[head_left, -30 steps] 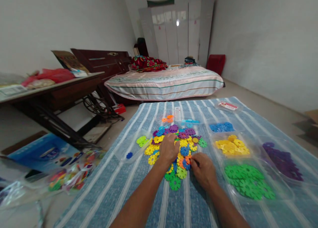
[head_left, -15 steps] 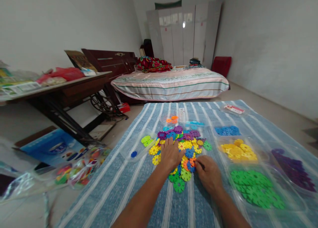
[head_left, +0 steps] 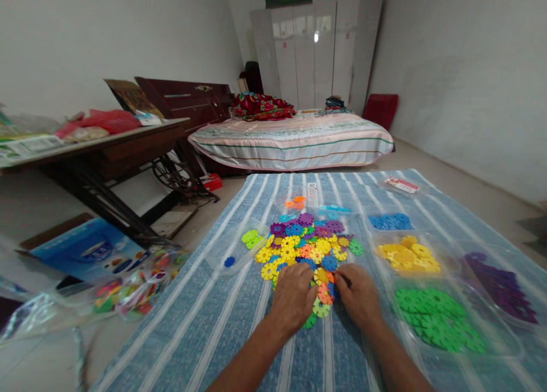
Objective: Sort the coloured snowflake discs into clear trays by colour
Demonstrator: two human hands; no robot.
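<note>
A mixed pile of flat, notched, flower-shaped plastic discs in yellow, purple, blue, orange and green is being supported by a blue cloth with white stripes, in front of the person and between clear plastic trays. The near left part of the pile is being covered by the bare left hand, its back turned up and its fingers bent forward; whether any disc is being gripped beneath it cannot be told. At the near right edge, the bare right hand is being held with thumb and forefinger drawn close together beside a few orange discs; whether one is being pinched cannot be told. To the right, green discs, yellow discs, blue discs and purple discs are being kept in separate clear trays. To the left, lime-green discs and one dark blue disc are being held by another clear tray.
</note>
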